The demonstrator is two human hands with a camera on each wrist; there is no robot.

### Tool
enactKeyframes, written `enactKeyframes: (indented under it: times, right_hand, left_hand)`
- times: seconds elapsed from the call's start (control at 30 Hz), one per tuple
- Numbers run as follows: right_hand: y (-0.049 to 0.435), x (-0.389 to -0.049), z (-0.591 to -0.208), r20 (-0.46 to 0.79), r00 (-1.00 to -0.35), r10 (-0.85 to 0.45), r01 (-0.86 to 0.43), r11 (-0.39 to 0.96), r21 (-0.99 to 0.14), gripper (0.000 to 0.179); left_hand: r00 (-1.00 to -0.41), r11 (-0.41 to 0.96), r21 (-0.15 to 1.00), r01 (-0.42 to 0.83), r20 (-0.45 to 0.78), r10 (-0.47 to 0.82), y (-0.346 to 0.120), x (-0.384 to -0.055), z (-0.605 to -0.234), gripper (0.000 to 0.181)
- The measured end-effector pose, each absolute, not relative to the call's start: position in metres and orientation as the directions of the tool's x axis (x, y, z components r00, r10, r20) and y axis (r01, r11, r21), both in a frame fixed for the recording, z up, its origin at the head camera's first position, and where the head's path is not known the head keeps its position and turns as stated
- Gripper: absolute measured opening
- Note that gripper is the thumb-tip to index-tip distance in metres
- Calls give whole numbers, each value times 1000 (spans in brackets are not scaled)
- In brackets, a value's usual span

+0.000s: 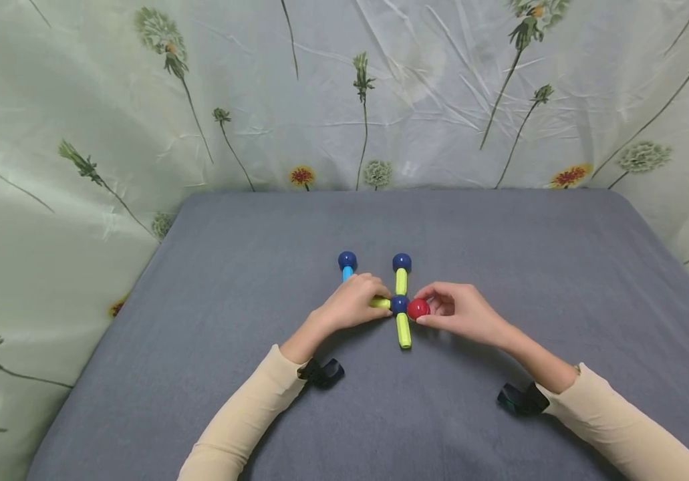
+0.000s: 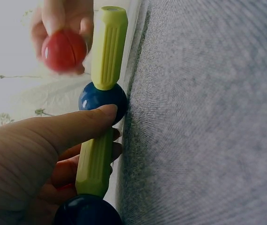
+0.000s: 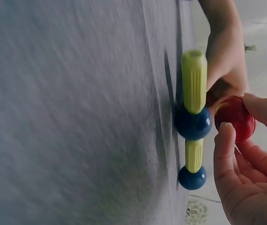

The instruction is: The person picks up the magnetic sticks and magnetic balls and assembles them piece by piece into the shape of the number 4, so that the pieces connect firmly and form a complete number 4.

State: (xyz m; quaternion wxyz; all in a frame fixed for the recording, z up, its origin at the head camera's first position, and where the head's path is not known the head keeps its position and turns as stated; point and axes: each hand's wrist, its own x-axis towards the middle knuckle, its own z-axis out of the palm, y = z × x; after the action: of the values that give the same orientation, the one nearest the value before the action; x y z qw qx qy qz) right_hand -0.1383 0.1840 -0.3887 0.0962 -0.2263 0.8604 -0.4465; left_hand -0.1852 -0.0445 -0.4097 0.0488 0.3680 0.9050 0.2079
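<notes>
A toy building-set figure of yellow-green rods and blue balls lies on the grey cloth. At its joint sits a blue ball [image 1: 400, 304], with one yellow-green rod [image 1: 401, 281] running to a far blue ball [image 1: 401, 261] and another rod [image 1: 404, 331] pointing nearer. My left hand [image 1: 353, 302] pinches the sideways yellow-green rod [image 1: 380, 303], its thumb tip against the joint ball [image 2: 98, 99]. Between thumb and fingertips, my right hand [image 1: 461, 310] holds a red ball [image 1: 418, 308]. In the right wrist view the red ball [image 3: 235, 119] is slightly apart from the joint ball [image 3: 193, 123].
Beyond the left hand, a light-blue rod [image 1: 347, 272] ends in another blue ball [image 1: 347, 260]; the hand hides its near end. Grey cloth [image 1: 248, 267] covers the work surface, with a flower-print curtain [image 1: 320, 100] behind. A dark strap [image 1: 322, 374] hangs at the left wrist, another [image 1: 523, 399] at the right.
</notes>
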Motion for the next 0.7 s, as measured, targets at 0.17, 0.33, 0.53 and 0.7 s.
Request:
enactKeyframes:
  times: [0.17, 0.33, 0.53, 0.7]
  right_hand:
    - [186, -119, -392, 44, -861, -507, -320, 473, -821, 31]
    - [185, -103, -397, 2, -842, -539, -305, 473, -827, 32]
    - [179, -92, -401, -28, -836, -549, -295, 493, -819, 30]
    - [172, -86, -404, -11, -837, -547, -315, 499, -807, 29]
  left_hand:
    - [-722, 643, 403, 651, 68, 689, -45, -185, -410, 25]
    - [-722, 645, 399, 652, 67, 688, -45, -185, -410, 25]
    - [-725, 645, 405, 648, 68, 685, -45, -185, -410, 24]
    - [-729, 648, 407, 643, 67, 681, -44, -185, -410, 24]
